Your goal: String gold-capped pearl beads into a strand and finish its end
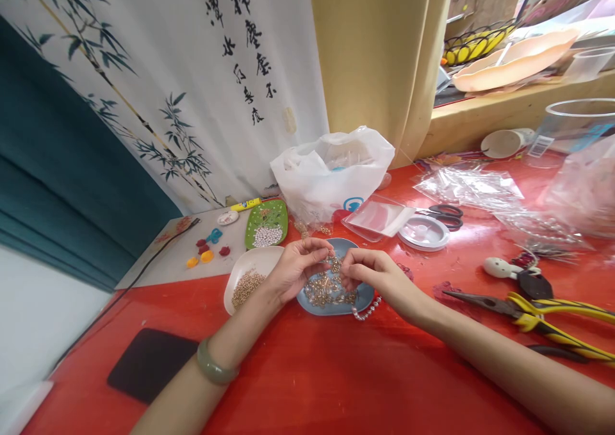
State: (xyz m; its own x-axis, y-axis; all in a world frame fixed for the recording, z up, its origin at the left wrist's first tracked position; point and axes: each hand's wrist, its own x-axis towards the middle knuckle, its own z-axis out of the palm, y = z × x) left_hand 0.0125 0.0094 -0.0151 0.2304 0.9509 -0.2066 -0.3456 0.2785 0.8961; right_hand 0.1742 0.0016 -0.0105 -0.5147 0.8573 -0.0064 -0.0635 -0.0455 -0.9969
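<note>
Both hands are raised over a blue plate (314,308) of small gold and clear pieces. My left hand (300,268), with a green bangle (216,364) on its wrist, has thumb and forefinger brought together; anything between them is too small to make out. Just to the right, my right hand (375,271) is closed in a pinch, its fingertips facing the left ones. What it pinches is hidden. A short string of shiny beads (368,312) curves out below the right hand by the plate's rim; I cannot tell whether that hand holds it.
A white dish of gold beads (247,287) and a green tray (266,225) with white beads stand left. Behind is a white plastic bag (334,172). At right lie a spool (423,232), scissors (446,216) and yellow-black pliers (538,313). A black flat object (151,364) lies front left.
</note>
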